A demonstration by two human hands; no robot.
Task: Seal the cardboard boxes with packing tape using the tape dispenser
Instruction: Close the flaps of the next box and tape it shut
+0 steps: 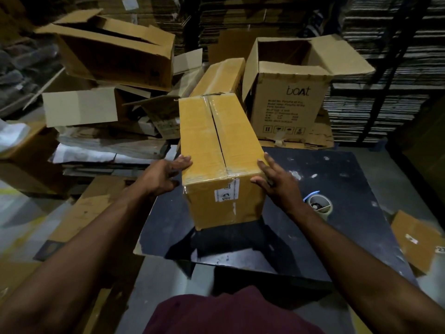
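A long yellow-brown cardboard box [216, 155] stands on a dark table top [332, 189]. Clear tape runs along its closed top seam, and a white label sits on its near end. My left hand [166, 174] touches the box's left side with straight fingers. My right hand [277, 182] presses flat against its right side near the top edge. A roll of packing tape [320, 206] lies on the table just right of my right wrist, with neither hand on it.
A second taped box [219, 75] leans behind the first. An open "boat" carton [289, 102] stands at the back right. Open and flattened cartons [108, 47] pile up on the left. Stacks of flat cardboard fill the background. A loose cardboard piece [416, 239] lies at the right.
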